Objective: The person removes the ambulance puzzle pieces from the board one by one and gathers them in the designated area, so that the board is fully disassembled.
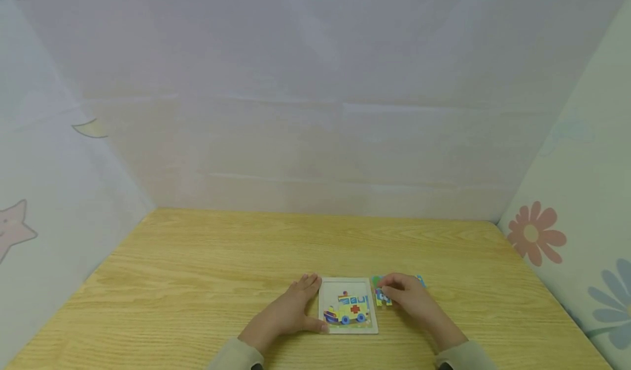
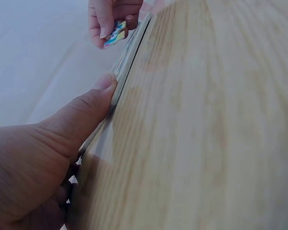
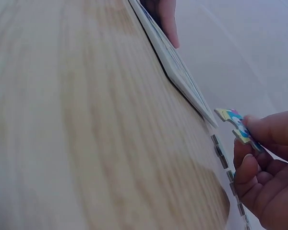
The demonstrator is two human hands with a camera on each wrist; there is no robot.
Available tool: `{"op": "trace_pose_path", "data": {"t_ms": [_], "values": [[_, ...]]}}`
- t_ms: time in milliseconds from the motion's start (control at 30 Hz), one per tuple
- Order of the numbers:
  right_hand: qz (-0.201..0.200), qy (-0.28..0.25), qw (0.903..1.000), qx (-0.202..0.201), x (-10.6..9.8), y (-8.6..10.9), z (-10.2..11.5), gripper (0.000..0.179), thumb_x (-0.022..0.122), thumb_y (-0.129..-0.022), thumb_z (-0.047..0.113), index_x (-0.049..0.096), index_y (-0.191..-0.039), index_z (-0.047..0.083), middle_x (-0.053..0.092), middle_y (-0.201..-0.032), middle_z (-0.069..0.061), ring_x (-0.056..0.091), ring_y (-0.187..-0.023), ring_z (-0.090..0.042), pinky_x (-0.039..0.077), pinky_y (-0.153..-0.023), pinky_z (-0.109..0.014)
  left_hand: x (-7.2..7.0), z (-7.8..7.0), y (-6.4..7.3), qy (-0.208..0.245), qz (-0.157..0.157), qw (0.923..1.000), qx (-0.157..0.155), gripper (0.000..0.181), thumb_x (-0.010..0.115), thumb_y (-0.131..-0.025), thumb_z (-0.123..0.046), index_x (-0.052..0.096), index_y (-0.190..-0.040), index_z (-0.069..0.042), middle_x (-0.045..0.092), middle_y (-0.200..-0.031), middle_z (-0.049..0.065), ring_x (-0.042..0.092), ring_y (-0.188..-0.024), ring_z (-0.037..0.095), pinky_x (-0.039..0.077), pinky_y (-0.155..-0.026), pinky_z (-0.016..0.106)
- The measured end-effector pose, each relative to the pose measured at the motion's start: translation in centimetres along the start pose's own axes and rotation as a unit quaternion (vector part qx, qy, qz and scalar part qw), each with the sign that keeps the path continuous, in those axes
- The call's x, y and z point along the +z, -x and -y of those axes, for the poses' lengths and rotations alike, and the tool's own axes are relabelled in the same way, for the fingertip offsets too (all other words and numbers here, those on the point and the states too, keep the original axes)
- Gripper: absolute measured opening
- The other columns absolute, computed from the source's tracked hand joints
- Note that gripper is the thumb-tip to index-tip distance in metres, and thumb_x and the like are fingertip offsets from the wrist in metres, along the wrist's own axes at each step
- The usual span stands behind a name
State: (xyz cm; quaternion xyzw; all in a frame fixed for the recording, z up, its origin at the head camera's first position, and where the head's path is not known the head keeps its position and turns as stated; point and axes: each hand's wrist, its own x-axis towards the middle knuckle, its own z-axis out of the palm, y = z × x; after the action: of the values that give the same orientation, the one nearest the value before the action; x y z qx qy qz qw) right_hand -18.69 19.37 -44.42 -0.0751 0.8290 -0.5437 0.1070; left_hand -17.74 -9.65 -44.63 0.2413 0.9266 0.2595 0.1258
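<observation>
A jigsaw puzzle tray (image 1: 348, 334) with a pale rim lies on the table, partly filled with joined pieces showing a yellow ambulance (image 1: 351, 309). My left hand (image 1: 292, 308) rests along its left side, fingers stretched towards the upper left corner. In the left wrist view that thumb (image 2: 89, 108) presses the near rim. Right of the tray, my right hand (image 1: 410, 297) pinches a blue and yellow puzzle piece (image 3: 235, 125) between thumb and fingers, raised above the table in the right wrist view. Loose puzzle pieces (image 1: 420, 280) lie behind and under this hand, partly hidden.
The wooden table (image 1: 222, 266) has pale fabric walls on the left, back and right. Several loose pieces (image 3: 220, 151) lie in a row beside the tray's right end in the right wrist view.
</observation>
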Motion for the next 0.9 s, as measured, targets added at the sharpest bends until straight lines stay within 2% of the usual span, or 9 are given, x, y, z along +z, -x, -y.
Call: {"op": "trace_pose_path", "data": {"t_ms": [200, 400, 667, 900], "values": [[-0.015, 0.029, 0.9994, -0.008, 0.03, 0.0, -0.08, 0.019, 0.06, -0.089, 0.013, 0.062, -0.101, -0.001, 0.062, -0.088, -0.005, 0.052, -0.074, -0.014, 0.048, -0.059, -0.022, 0.02, -0.02, -0.05, -0.003, -0.001, 1.0, 0.001, 0.104, 0.071, -0.067, -0.057, 0.028, -0.144, -0.001, 0.022, -0.152, 0.016, 0.016, -0.14, 0.035, 0.016, -0.114, 0.05], [-0.039, 0.051, 0.9979, 0.008, 0.28, -0.04, -0.11, 0.016, 0.064, -0.085, 0.007, 0.063, -0.098, -0.001, 0.063, -0.083, -0.004, 0.055, -0.072, -0.015, 0.051, -0.058, -0.023, -0.02, -0.14, -0.06, -0.006, -0.002, 1.0, 0.003, 0.103, 0.072, -0.068, -0.056, 0.029, -0.144, 0.0, 0.022, -0.152, 0.017, 0.016, -0.14, 0.035, 0.016, -0.114, 0.05], [-0.07, 0.112, 0.9912, 0.0, 0.42, -0.03, 0.09, 0.017, 0.073, -0.077, 0.009, 0.065, -0.091, 0.004, 0.062, -0.077, -0.001, 0.055, -0.072, -0.013, 0.047, -0.06, -0.022, 0.01, -0.1, -0.14, -0.004, -0.002, 1.0, 0.002, 0.103, 0.072, -0.068, -0.055, 0.029, -0.144, -0.001, 0.022, -0.152, 0.016, 0.016, -0.14, 0.035, 0.016, -0.114, 0.049], [-0.079, 0.122, 0.9894, -0.001, 0.46, 0.07, 0.08, 0.016, 0.073, -0.076, 0.008, 0.065, -0.089, 0.005, 0.062, -0.077, 0.0, 0.055, -0.072, -0.012, 0.047, -0.064, -0.023, 0.06, -0.05, -0.12, -0.001, 0.0, 1.0, -0.001, 0.104, 0.072, -0.067, -0.056, 0.028, -0.144, -0.001, 0.022, -0.152, 0.016, 0.015, -0.14, 0.035, 0.016, -0.114, 0.049]]}}
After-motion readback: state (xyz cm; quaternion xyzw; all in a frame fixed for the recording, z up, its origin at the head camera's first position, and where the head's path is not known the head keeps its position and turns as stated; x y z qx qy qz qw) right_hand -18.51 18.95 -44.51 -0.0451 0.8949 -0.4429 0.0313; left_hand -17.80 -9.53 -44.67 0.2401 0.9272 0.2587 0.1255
